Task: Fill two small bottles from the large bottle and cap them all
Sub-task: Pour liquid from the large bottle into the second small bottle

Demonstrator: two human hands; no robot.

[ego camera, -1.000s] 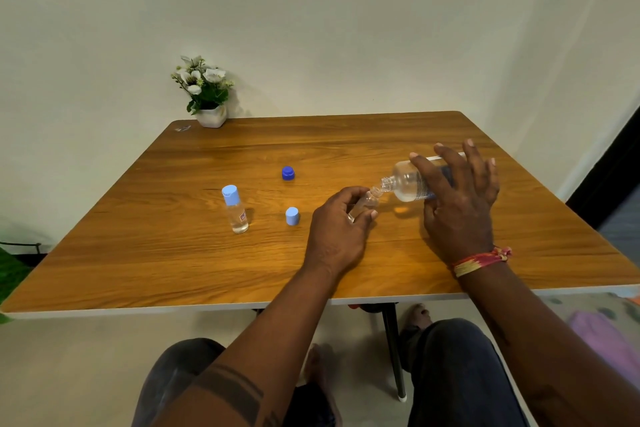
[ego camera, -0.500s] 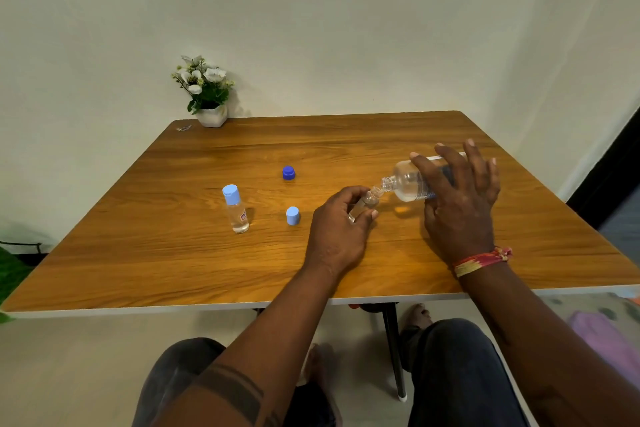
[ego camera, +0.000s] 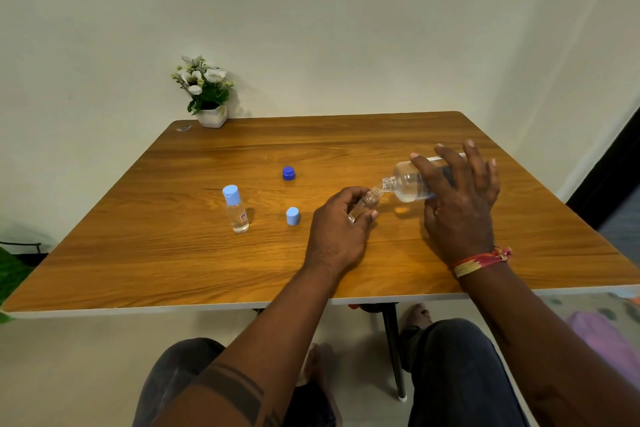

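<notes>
- The wooden, brown-topped surface is seen carrying everything; one surface is counted, and nothing on it is seen to have shifted over the last second.
- The large clear plastic bottle is kept tipped almost level above the surface, its open neck meeting the mouth of the smaller bottle; its tilt is much as it was a second ago, so the pour is judged to be going on, though no stream can be made out. One large bottle is counted.
- The right hand is wrapped over the large bottle's body, with the fingers spread across it.
- The left hand is curled round the small clear uncapped bottle, which is held slanted up towards the large neck; its fill level cannot be told.
- The small clear bottle with the pale blue cap is left standing upright, well apart to the left, with liquid in it; it is judged finished. Two small bottles are counted.
- Two loose caps are counted: a pale blue cap near the left hand and a dark blue cap farther back. Both are yet to be fitted.
</notes>
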